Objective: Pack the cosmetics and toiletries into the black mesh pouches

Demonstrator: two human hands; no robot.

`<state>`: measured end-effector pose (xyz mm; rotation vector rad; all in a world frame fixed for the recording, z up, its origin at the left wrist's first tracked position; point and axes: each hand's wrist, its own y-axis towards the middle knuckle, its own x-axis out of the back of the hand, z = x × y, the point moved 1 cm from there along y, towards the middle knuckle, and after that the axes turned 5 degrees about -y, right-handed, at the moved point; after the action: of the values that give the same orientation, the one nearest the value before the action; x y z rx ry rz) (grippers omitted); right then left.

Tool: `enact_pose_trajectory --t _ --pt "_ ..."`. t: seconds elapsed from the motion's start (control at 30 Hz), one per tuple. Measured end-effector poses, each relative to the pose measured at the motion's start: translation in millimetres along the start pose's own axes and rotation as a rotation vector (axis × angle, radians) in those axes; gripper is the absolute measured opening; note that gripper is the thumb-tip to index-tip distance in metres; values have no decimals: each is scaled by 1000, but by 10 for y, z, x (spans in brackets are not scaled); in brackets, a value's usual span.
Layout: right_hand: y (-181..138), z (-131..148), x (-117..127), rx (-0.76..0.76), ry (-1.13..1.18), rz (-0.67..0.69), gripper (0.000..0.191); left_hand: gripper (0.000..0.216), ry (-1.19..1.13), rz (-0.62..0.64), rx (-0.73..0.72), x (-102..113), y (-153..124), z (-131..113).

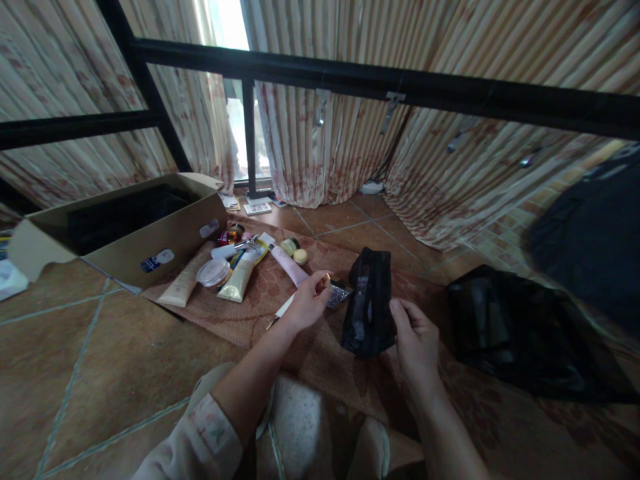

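On the woven mat (260, 313) in front of the knees, I have both hands busy at one spot. The left hand (307, 303) is closed around a small glittery packet (339, 293), pinched between thumb and fingertips and held just beside the black pouch (369, 310). The right hand (415, 337) grips the pouch at its near edge, fingers curled on the fabric, keeping it upright on the mat.

I judge this to be the point where the packet is lined up with the pouch; I cannot tell whether the top of the pouch is open. A next move here would call for the right hand to keep the pouch steady and its mouth spread, and for the left to keep its pinch firm.

Further back on the mat lie a gold tube (239, 279), a pink tube (291, 265) and a round lid (213, 272), next to a cardboard box (165, 233). A larger black bag (510, 340) sits well apart on the right.
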<state>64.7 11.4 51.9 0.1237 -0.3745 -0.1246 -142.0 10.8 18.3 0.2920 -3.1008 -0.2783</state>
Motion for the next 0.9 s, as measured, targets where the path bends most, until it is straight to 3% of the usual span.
enact_pose_trajectory --t 0.9 --pt "-1 -19 -10 3 22 5 40 32 -154 -37 61 1 -10 -38"
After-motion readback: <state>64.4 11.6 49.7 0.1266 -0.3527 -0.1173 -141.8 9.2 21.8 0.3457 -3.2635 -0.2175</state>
